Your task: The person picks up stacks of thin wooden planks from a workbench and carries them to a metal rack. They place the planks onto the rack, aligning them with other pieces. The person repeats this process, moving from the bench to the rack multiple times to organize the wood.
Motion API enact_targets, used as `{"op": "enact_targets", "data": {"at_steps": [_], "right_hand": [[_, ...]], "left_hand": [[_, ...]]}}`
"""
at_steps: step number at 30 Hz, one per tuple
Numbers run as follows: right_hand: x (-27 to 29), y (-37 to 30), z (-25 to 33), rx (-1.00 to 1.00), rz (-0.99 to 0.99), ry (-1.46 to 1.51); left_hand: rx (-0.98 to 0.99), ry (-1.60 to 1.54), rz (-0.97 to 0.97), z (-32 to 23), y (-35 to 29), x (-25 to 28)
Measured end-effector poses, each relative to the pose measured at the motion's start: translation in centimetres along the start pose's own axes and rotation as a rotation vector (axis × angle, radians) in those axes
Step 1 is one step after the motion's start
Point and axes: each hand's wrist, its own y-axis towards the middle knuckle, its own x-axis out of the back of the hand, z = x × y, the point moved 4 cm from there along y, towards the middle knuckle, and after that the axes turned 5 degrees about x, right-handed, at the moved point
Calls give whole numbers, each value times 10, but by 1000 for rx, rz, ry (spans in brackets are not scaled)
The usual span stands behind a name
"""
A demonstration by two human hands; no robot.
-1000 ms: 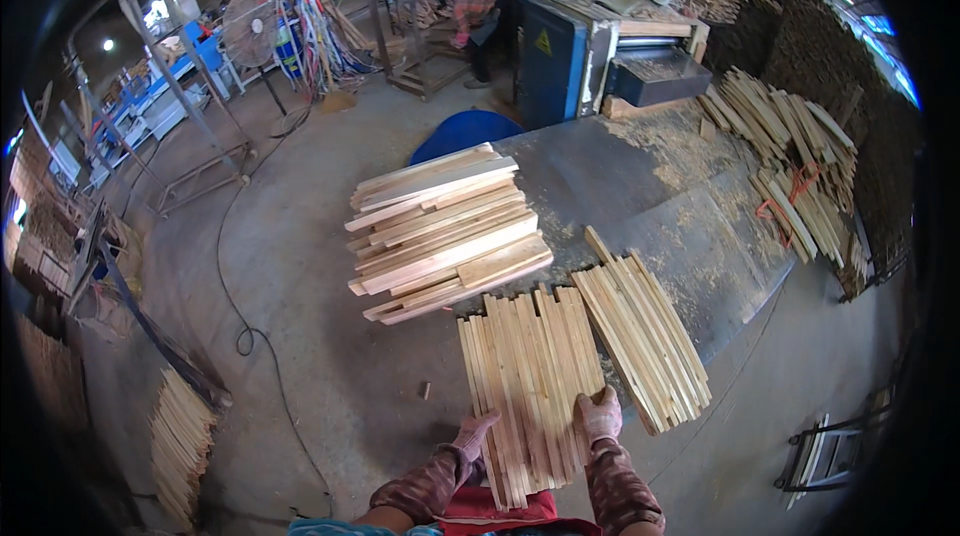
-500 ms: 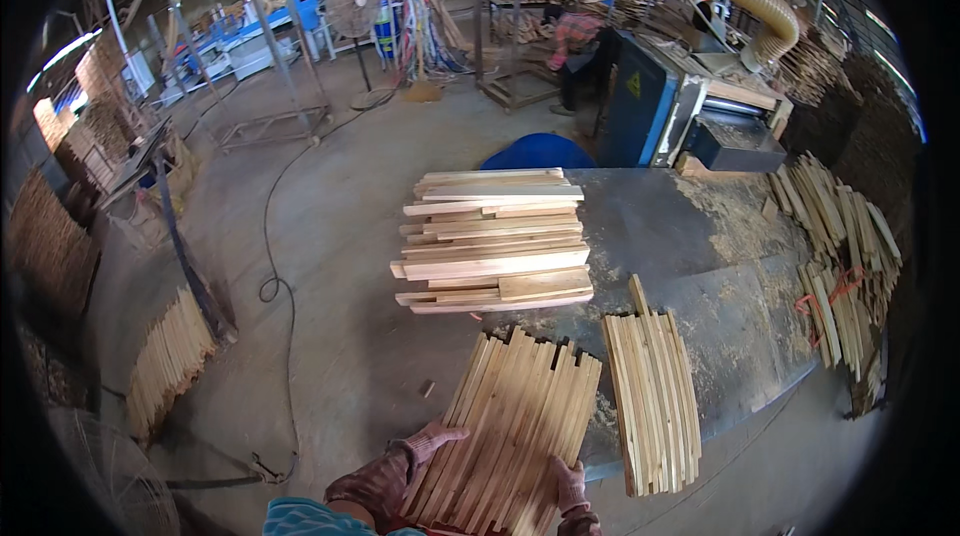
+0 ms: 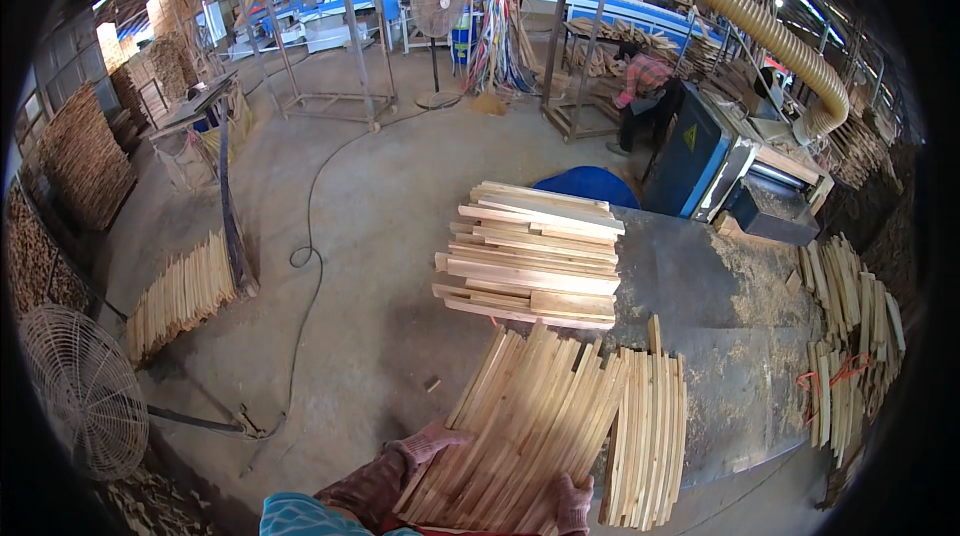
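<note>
While the left hand (image 3: pixel 430 440) hugs the left edge of the bundle (image 3: pixel 515 426), thumb on top, the right hand (image 3: pixel 574 504) clasps its near right edge, both part-closed, their undersides hidden! That bundle of wooden strips sits near, in the middle, held between them. Right beside it on the right, a smaller stack (image 3: pixel 650 441); just beyond, a crosswise pile (image 3: pixel 535 261). Farther right, sawdust (image 3: pixel 755 271) streaks the table (image 3: pixel 685 271), and a machine (image 3: pixel 695 156) stands at its far end!
</note>
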Motion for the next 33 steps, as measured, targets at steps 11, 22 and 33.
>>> {"op": "enact_targets", "data": {"at_steps": [11,22,33], "right_hand": [[-143,6,105,264,182,-88],[-417,-62,243,511,465,98],[-662,-92,301,596,794,56]], "left_hand": [[-139,-92,-157,-84,-65,135],[-451,-291,-410,-189,-182,365],[-520,-467,-682,-196,-264,551]]}}
